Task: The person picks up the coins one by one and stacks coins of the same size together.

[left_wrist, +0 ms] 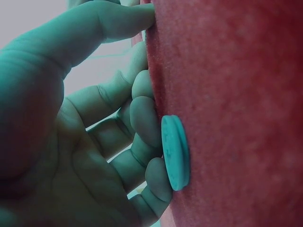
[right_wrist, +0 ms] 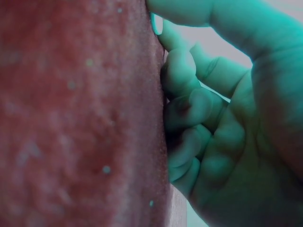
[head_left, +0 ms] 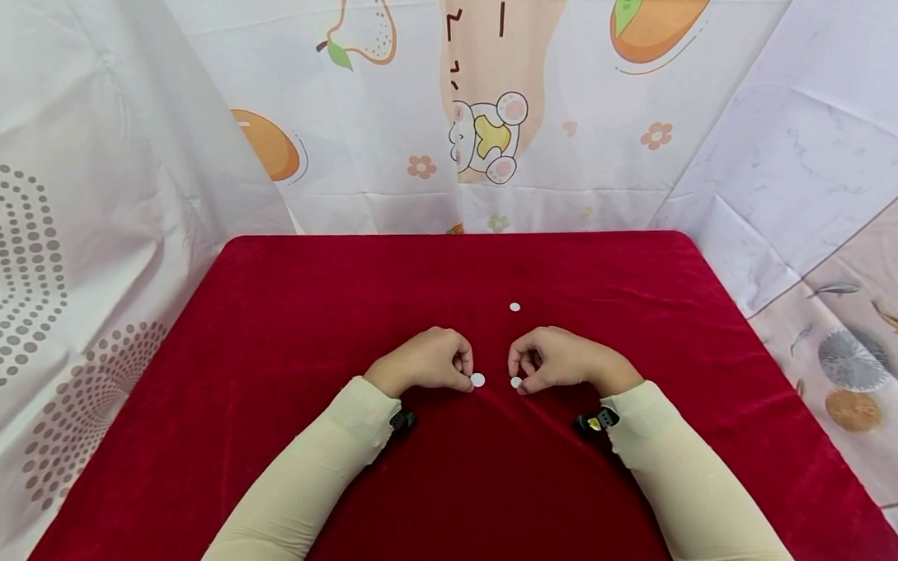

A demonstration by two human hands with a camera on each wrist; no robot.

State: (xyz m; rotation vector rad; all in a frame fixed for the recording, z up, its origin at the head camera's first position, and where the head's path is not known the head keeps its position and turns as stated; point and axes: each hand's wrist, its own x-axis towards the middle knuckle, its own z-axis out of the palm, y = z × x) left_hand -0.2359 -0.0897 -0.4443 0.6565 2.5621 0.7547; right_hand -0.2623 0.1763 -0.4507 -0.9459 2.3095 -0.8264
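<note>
My left hand has its fingers curled down to the red cloth, thumb and index fingertips at the edge of a small white disc. A thick round piece, layered at its edge and faintly marked on its face, lies by the ring and little fingertips in the left wrist view; the hand hides it from above. Facing it, my right hand pinches another white disc between thumb and index finger. That disc's edge shows in the right wrist view, with the other fingers folded against the cloth.
A third white disc lies farther back on the red tablecloth, beyond the right hand. Printed curtains hang behind and at both sides of the table. Dark wrist devices sit at the cream sleeves.
</note>
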